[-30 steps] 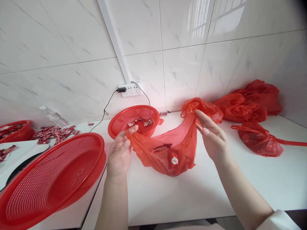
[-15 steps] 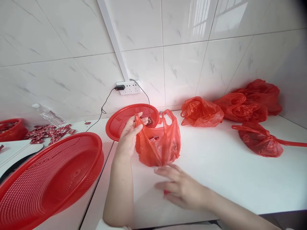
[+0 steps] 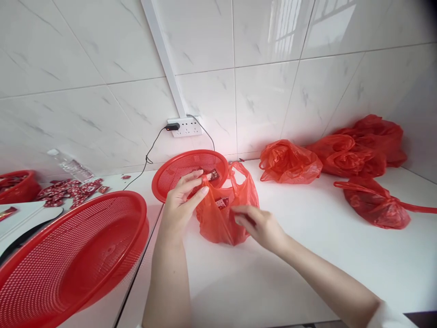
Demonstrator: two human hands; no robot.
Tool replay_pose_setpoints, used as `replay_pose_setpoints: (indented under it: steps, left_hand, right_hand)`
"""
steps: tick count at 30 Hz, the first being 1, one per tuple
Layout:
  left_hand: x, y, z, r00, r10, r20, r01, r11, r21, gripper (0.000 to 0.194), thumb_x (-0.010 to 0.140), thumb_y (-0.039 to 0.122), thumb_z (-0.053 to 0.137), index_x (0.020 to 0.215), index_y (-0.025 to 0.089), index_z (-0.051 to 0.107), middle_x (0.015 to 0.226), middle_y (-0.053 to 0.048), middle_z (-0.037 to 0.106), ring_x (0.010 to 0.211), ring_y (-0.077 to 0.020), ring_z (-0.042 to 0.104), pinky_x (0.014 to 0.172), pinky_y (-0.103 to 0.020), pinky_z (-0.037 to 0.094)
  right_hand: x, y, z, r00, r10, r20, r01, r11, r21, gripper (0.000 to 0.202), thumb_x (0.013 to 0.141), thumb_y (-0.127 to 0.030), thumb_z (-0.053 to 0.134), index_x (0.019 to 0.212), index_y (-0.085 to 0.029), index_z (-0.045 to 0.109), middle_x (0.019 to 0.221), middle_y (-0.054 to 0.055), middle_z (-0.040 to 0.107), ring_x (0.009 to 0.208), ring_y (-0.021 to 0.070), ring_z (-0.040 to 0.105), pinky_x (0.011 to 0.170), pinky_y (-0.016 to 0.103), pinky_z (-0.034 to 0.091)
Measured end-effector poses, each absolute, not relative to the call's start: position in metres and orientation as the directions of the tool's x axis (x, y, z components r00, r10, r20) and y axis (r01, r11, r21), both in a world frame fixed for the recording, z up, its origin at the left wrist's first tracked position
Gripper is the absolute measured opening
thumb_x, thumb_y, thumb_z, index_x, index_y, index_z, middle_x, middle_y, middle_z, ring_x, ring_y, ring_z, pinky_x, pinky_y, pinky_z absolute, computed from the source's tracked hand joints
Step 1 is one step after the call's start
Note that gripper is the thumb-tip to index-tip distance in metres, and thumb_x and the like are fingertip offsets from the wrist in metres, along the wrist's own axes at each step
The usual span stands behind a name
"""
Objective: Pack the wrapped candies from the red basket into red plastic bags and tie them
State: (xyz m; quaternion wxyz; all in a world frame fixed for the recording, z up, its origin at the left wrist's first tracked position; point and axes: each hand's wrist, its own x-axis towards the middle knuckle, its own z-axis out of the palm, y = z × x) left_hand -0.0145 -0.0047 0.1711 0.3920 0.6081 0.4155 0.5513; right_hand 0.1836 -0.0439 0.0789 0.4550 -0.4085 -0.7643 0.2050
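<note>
A red plastic bag (image 3: 221, 223) stands in the middle of the white table, one handle loop raised at its right. Through its mouth a small dark red packet (image 3: 221, 202) with white print shows. My left hand (image 3: 182, 196) is closed on the bag's left handle between thumb and fingers. Just at the bag's front right side is my right hand (image 3: 259, 223), its fingers curled together. What those fingers hold, if anything, is hidden.
Behind the bag a red mesh basket (image 3: 164, 182) holds some packets. A larger red basket (image 3: 102, 255) fills the left. Small wrapped packets (image 3: 64, 189) lie near a clear bottle (image 3: 73, 166). More red bags (image 3: 290, 161) sit along the wall, beneath and right of a power socket (image 3: 187, 127).
My right hand has risen from the table in front of the bag to its front side, and its spread fingers have curled. A red bit seen between them is now hidden.
</note>
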Motion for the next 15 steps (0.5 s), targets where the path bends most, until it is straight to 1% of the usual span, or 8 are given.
replay_pose_setpoints:
  steps: [2, 3, 5, 6, 8, 10, 12, 15]
  left_hand:
    - [-0.018, -0.005, 0.171, 0.074, 0.931, 0.357, 0.097, -0.363, 0.927, 0.025, 0.076, 0.029, 0.073, 0.101, 0.026, 0.076, 0.128, -0.007, 0.058, 0.128, -0.029, 0.047, 0.109, -0.046, 0.036]
    - [-0.02, -0.005, 0.171, 0.089, 0.928, 0.363, 0.105, -0.371, 0.923, 0.025, 0.077, 0.029, 0.073, 0.102, 0.026, 0.075, 0.129, -0.007, 0.058, 0.129, -0.029, 0.047, 0.109, -0.046, 0.037]
    - [-0.023, -0.005, 0.17, 0.112, 0.923, 0.369, 0.104, -0.38, 0.919, 0.025, 0.079, 0.029, 0.072, 0.103, 0.027, 0.075, 0.129, -0.007, 0.058, 0.129, -0.029, 0.046, 0.108, -0.046, 0.038]
    - [-0.024, -0.005, 0.17, 0.12, 0.921, 0.37, 0.096, -0.382, 0.919, 0.025, 0.079, 0.029, 0.071, 0.104, 0.027, 0.075, 0.13, -0.007, 0.058, 0.129, -0.029, 0.046, 0.107, -0.046, 0.039]
    - [-0.025, -0.005, 0.17, 0.133, 0.921, 0.367, 0.082, -0.379, 0.922, 0.026, 0.08, 0.03, 0.071, 0.105, 0.027, 0.074, 0.131, -0.007, 0.057, 0.129, -0.029, 0.046, 0.107, -0.046, 0.04]
    - [-0.026, -0.004, 0.17, 0.135, 0.921, 0.366, 0.07, -0.377, 0.923, 0.027, 0.08, 0.03, 0.071, 0.106, 0.027, 0.074, 0.131, -0.008, 0.058, 0.13, -0.0289, 0.045, 0.108, -0.045, 0.039]
    - [-0.026, -0.004, 0.17, 0.142, 0.918, 0.37, 0.063, -0.381, 0.922, 0.027, 0.08, 0.03, 0.07, 0.106, 0.026, 0.074, 0.131, -0.008, 0.058, 0.131, -0.0286, 0.044, 0.109, -0.045, 0.037]
    - [-0.028, -0.003, 0.17, 0.166, 0.905, 0.391, 0.045, -0.403, 0.914, 0.025, 0.081, 0.031, 0.07, 0.105, 0.026, 0.075, 0.13, -0.008, 0.059, 0.131, -0.0292, 0.044, 0.111, -0.046, 0.035]
  right_hand:
    - [0.175, -0.025, 0.104, -0.175, 0.852, 0.494, 0.425, 0.518, -0.743, 0.022, 0.094, -0.027, 0.051, 0.115, -0.025, 0.058, 0.095, 0.005, 0.072, 0.081, 0.0191, 0.071, 0.075, 0.035, 0.058]
    - [0.172, -0.017, 0.114, -0.185, 0.856, 0.483, 0.436, 0.512, -0.74, 0.024, 0.093, -0.029, 0.053, 0.117, -0.025, 0.057, 0.1, 0.006, 0.071, 0.087, 0.0203, 0.07, 0.077, 0.036, 0.057]
    - [0.167, -0.004, 0.127, -0.194, 0.837, 0.511, 0.486, 0.535, -0.691, 0.026, 0.092, -0.031, 0.055, 0.116, -0.023, 0.058, 0.109, 0.008, 0.067, 0.1, 0.0223, 0.065, 0.085, 0.039, 0.054]
    - [0.166, 0.001, 0.13, -0.169, 0.822, 0.544, 0.526, 0.542, -0.655, 0.023, 0.093, -0.032, 0.053, 0.112, -0.022, 0.061, 0.109, 0.009, 0.065, 0.103, 0.0231, 0.063, 0.089, 0.04, 0.052]
    - [0.167, 0.008, 0.132, -0.051, 0.798, 0.601, 0.629, 0.493, -0.601, 0.023, 0.095, -0.034, 0.049, 0.102, -0.02, 0.066, 0.102, 0.011, 0.062, 0.1, 0.0246, 0.06, 0.089, 0.044, 0.049]
    - [0.171, 0.01, 0.129, 0.063, 0.811, 0.582, 0.718, 0.368, -0.591, 0.025, 0.094, -0.035, 0.049, 0.096, -0.021, 0.07, 0.095, 0.012, 0.058, 0.096, 0.0267, 0.058, 0.085, 0.048, 0.048]
    - [0.174, 0.01, 0.125, 0.095, 0.853, 0.513, 0.756, 0.274, -0.595, 0.025, 0.093, -0.037, 0.052, 0.096, -0.024, 0.073, 0.103, 0.013, 0.057, 0.104, 0.0304, 0.056, 0.088, 0.054, 0.045]
    - [0.179, 0.009, 0.124, -0.015, 0.922, 0.388, 0.731, 0.275, -0.625, 0.027, 0.093, -0.039, 0.051, 0.102, -0.026, 0.073, 0.126, 0.013, 0.056, 0.124, 0.0339, 0.047, 0.102, 0.063, 0.033]
